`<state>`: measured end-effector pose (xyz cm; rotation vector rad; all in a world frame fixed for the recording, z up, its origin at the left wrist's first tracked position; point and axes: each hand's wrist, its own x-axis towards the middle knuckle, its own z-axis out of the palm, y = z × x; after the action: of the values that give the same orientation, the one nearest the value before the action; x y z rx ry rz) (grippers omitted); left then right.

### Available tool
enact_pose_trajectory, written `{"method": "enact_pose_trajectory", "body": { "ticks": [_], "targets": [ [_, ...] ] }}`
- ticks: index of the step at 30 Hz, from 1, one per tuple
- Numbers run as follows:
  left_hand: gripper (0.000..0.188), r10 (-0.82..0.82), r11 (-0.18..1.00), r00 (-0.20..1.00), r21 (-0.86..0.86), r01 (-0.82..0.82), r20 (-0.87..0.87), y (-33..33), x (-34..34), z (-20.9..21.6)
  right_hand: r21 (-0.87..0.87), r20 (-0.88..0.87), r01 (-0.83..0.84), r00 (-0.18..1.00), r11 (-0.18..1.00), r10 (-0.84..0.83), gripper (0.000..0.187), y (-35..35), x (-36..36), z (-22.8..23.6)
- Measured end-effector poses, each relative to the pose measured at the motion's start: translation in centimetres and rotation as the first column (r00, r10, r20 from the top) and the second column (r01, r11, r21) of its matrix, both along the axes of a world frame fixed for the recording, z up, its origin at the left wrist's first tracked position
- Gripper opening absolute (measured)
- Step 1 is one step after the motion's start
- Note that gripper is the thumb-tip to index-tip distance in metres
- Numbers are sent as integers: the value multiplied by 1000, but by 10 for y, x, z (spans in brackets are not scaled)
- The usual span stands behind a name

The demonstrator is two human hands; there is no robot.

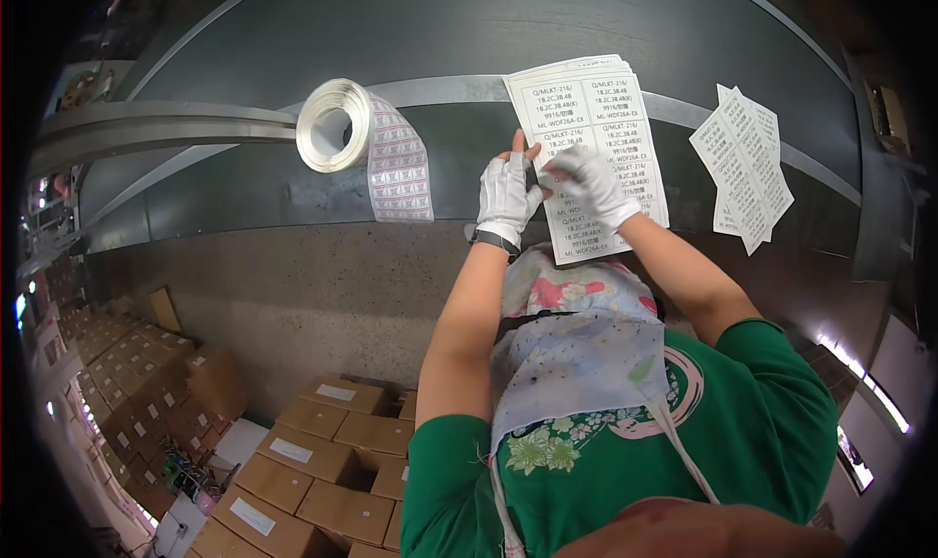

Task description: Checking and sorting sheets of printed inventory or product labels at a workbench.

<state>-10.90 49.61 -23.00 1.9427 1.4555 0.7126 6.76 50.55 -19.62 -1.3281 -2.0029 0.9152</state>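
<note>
One sticker roll sits left of the label stack on the worktop; the left hand, fingers spread, meets its left edge; the right hand bends over it (blurred, I can't tell its grip); several sheets lie rightward.

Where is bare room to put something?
The dark table is bare between the red-printed label strip and the white-gloved left hand, and between the white paper stack and the loose white sheets. Crowded: the stack, under the white-gloved right hand.
</note>
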Motion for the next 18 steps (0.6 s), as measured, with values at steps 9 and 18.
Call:
{"method": "enact_pose_trajectory", "body": {
  "ticks": [9,18],
  "targets": [
    [104,17,1000,998,5,-16,-54,1,3,0,117,149,-117,984,986,99,25,-3,5,-16],
    [111,37,997,997,-61,-40,-63,0,6,5,285,242,-55,970,957,-17,35,1,109,-22]
  ]
}}
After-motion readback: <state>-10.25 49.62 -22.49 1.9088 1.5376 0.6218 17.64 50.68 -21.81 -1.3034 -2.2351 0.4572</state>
